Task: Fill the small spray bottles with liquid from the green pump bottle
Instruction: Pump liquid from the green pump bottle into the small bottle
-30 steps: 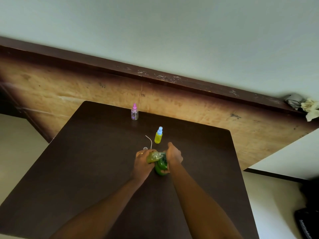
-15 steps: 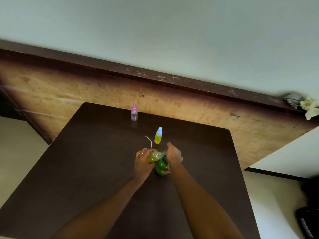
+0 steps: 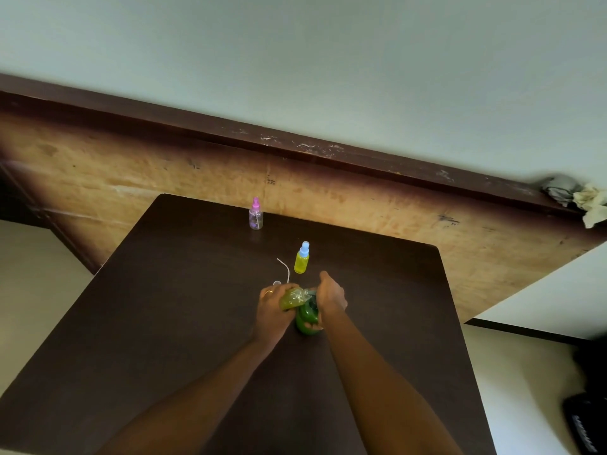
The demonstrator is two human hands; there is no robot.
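Note:
My left hand (image 3: 273,308) grips a small uncapped spray bottle (image 3: 292,298), tilted with its mouth against the pump of the green pump bottle (image 3: 307,318). That small bottle holds yellow-green liquid. My right hand (image 3: 331,295) rests on top of the green bottle's pump head, fingers curled over it. Just beyond my hands stands a capped small bottle with a blue top (image 3: 302,257), full of yellow liquid. A clear small bottle with a pink top (image 3: 256,214) stands near the table's far edge.
A loose spray cap with its white dip tube (image 3: 284,270) lies on the dark brown table (image 3: 184,316) beside my left hand. A worn wooden panel (image 3: 138,178) rises behind the table. Crumpled cloths (image 3: 581,197) sit on the ledge at far right.

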